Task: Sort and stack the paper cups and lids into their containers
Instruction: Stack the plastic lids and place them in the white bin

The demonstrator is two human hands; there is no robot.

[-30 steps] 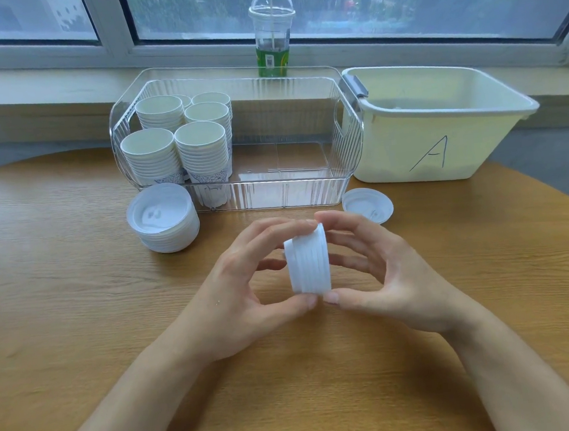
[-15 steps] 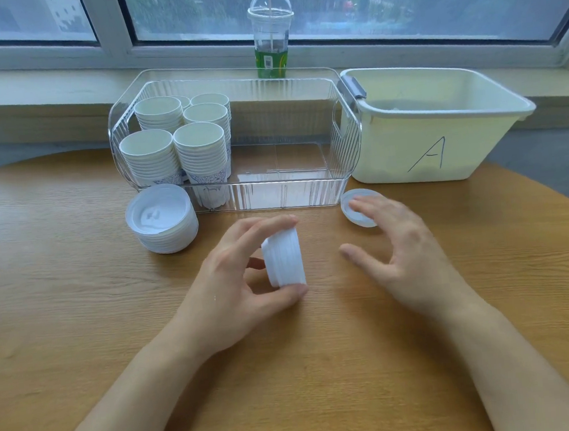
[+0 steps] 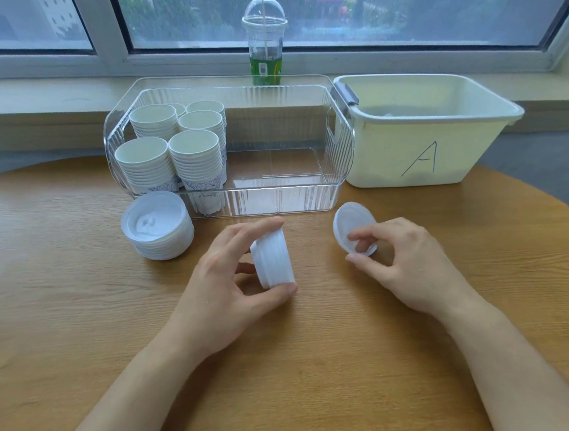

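At frame centre, the left hand [image 3: 227,285] grips a stack of lids [image 3: 272,261] on edge; right of it, apart, the right hand [image 3: 404,263] pinches a single lid [image 3: 353,226] above the desk [image 3: 77,302].

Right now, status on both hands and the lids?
Left hand grips short white plastic lid stack. Right hand pinches single white round lid, lifted. Nothing between them.

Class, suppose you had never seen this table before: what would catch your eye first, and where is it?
Probably the two hands at centre: the left hand grips a stack of white lids on edge, the right hand pinches a single lid. Behind them, paper cup stacks fill the clear bin's left end.
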